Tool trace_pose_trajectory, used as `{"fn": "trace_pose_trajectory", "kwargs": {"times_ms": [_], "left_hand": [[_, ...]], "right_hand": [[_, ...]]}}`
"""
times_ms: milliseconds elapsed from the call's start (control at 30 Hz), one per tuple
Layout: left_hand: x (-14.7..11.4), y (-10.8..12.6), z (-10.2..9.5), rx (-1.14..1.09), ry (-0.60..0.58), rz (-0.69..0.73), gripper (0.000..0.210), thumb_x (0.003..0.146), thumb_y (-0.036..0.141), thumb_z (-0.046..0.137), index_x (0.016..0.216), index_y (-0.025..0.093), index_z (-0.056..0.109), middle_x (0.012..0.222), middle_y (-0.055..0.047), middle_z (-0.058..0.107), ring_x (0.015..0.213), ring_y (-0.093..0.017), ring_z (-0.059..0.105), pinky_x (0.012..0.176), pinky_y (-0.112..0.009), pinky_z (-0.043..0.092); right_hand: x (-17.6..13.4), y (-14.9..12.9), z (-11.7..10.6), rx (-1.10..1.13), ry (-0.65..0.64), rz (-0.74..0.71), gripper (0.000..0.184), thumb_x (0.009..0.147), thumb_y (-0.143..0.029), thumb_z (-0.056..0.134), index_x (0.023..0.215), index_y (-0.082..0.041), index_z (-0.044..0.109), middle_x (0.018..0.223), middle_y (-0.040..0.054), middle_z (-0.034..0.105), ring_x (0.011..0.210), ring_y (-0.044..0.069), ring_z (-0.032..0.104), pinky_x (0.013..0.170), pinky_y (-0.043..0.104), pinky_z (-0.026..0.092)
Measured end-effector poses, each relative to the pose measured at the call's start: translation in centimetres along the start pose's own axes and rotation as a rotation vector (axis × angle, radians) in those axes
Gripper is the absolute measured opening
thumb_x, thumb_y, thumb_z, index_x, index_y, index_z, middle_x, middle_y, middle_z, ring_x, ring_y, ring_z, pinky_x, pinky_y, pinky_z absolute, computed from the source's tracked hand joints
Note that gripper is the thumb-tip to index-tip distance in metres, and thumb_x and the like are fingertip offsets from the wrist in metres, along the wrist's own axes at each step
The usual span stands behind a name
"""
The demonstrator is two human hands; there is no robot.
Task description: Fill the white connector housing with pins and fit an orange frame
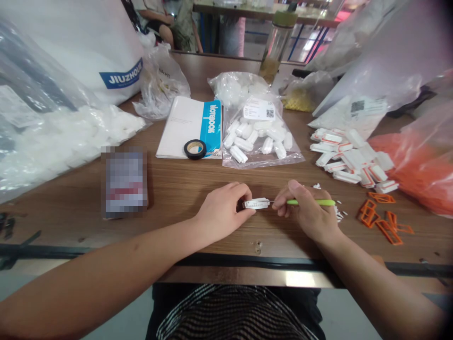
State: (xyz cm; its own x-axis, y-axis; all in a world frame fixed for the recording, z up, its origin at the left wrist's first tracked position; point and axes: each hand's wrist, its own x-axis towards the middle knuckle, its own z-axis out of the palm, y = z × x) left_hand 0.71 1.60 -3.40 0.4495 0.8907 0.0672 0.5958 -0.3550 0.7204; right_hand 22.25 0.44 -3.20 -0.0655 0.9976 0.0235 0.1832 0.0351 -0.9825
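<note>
Between the thumb and fingers of my left hand [224, 208] is a small white plastic housing [256, 203] with a row of tiny marks along its side. My right hand [307, 210] is closed around a thin tool with a light green handle [311, 202]. The tool's fine metal tip points left at the housing's right end; whether it touches is too small to tell. Tiny white pieces [339, 215] lie beside and partly behind my right hand. Several orange rectangular frames [389, 231] lie to its right, near a pile of white housings with orange parts [348, 158].
Behind my hands lie a clear bag of white housings [262, 137], a notebook [184, 125] and a roll of black tape [195, 148]. Large plastic bags [63, 137] flank the left; a bag of orange parts [417, 165] is at right. A bottle [278, 47] stands at the back.
</note>
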Motion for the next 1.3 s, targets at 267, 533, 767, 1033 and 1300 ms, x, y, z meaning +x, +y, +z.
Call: {"fn": "trace_pose_trajectory", "kwargs": {"times_ms": [267,533,767,1033,1300], "left_hand": [[0.0,-0.1,0.2,-0.025,0.017,-0.002,0.014,0.080,0.026,0.069,0.083,0.021,0.056,0.079,0.004,0.057,0.065,-0.011,0.047,0.060,-0.028,0.033],[0.1,0.0,0.1,-0.026,0.017,-0.009,0.015,0.079,0.027,0.070,0.082,0.021,0.057,0.077,0.004,0.057,0.064,-0.011,0.048,0.060,-0.028,0.034],[0.0,-0.1,0.2,-0.029,0.017,0.000,0.013,0.080,0.027,0.069,0.083,0.021,0.057,0.080,0.004,0.058,0.065,-0.011,0.049,0.061,-0.028,0.035],[0.1,0.2,0.0,-0.033,0.005,-0.003,0.012,0.080,0.026,0.068,0.082,0.021,0.057,0.078,0.003,0.058,0.065,-0.012,0.049,0.060,-0.028,0.035],[0.0,0.0,0.0,-0.022,0.010,0.006,0.011,0.080,0.026,0.068,0.083,0.021,0.057,0.078,0.003,0.058,0.066,-0.013,0.050,0.060,-0.028,0.034]], "right_hand": [[-0.2,-1.0,0.2,-0.190,-0.065,-0.060,0.049,0.099,-0.046,0.044,0.067,-0.019,0.070,0.063,0.0030,0.065,0.055,0.012,0.060,0.051,0.026,0.047],[-0.6,-1.1,0.1,-0.228,-0.058,-0.123,0.047,0.100,-0.042,0.043,0.069,-0.019,0.071,0.064,0.0028,0.066,0.056,0.012,0.060,0.055,0.027,0.047],[-0.3,-0.3,0.2,-0.120,-0.021,-0.082,0.048,0.098,-0.044,0.046,0.066,-0.018,0.071,0.066,0.0040,0.068,0.054,0.012,0.060,0.050,0.026,0.046],[-0.5,-0.6,0.3,-0.068,0.009,-0.044,0.048,0.097,-0.044,0.049,0.063,-0.018,0.071,0.064,0.0041,0.067,0.053,0.012,0.059,0.050,0.026,0.046],[-0.5,-0.5,0.3,-0.028,0.015,-0.019,0.049,0.096,-0.046,0.050,0.061,-0.019,0.070,0.066,0.0041,0.067,0.052,0.012,0.059,0.048,0.026,0.045]]}}
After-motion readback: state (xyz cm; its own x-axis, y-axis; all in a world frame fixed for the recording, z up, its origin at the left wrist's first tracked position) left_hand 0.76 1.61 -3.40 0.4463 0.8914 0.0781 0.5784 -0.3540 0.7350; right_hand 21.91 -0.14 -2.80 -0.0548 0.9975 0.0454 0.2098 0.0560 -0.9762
